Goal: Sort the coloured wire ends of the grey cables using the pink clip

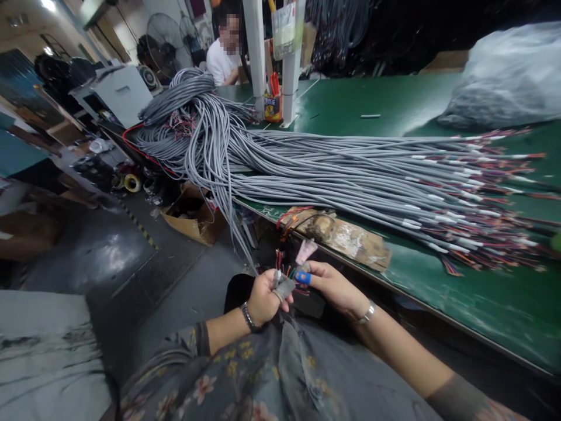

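My left hand (265, 297) is closed around the end of a grey multi-core cable (243, 242), with grey tape wrapped on its thumb. Thin coloured wires (287, 272) fan out of the cable end between my hands, in front of my body. My right hand (328, 283) pinches some of these wires; blue tape and grey wrapping cover its fingertips. A pale pink strip (306, 251) sticks up just beyond the right fingers. Several more grey cables (333, 164) lie in a long bundle across the bench, their stripped, coloured ends at the right.
A green workbench (477, 310) runs along the front. On its near edge lies a worn wooden board (355, 242). A plastic bag (508, 82) sits at the back right. Across the bench a person (223, 61) sits. An open cardboard box (193, 219) stands on the floor.
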Available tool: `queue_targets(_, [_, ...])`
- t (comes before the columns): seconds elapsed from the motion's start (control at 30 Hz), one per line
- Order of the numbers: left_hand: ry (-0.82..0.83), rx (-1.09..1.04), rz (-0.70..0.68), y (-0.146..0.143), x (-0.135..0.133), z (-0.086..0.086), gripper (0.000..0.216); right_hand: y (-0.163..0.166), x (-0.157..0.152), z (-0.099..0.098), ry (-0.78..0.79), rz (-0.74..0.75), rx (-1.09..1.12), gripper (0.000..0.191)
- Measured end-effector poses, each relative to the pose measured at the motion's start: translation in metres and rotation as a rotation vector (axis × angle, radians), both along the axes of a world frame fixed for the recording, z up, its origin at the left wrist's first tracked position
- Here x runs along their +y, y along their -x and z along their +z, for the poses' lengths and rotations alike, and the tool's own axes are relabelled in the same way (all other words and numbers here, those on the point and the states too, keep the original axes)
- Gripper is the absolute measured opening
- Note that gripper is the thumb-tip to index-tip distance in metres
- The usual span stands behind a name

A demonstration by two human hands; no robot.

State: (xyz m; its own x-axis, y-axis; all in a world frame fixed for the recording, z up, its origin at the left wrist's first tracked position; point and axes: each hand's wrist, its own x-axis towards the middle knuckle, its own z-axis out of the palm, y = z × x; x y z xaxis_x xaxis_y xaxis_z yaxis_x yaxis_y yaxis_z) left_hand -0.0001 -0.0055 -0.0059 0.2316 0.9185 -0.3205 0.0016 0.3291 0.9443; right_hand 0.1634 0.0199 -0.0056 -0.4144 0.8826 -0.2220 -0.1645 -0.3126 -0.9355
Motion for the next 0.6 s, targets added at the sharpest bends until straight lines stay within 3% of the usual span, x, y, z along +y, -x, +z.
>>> queue_targets(0.13, [0.107,0.042,-0.230,0.002,0.003,0.001,0.043,0.007,-0.005,0.007,-0.067,0.028,-0.084,0.038])
queue_targets(0.23, [0.145,0.072,-0.285,0.004,0.005,0.000,0.041,0.011,-0.009,0.007,-0.082,-0.019,-0.108,0.042])
queue_targets(0.33, [0.128,0.038,-0.185,0.004,0.005,-0.003,0.040,0.009,-0.011,0.003,-0.049,-0.078,-0.071,0.046])
queue_targets(0.47, [0.106,-0.011,0.022,0.001,0.005,-0.007,0.043,0.006,-0.016,-0.006,0.117,-0.080,0.048,0.051])
queue_targets(0.6, [0.101,-0.017,0.081,-0.002,0.005,-0.007,0.047,0.013,-0.022,-0.010,0.151,-0.184,0.054,0.047])
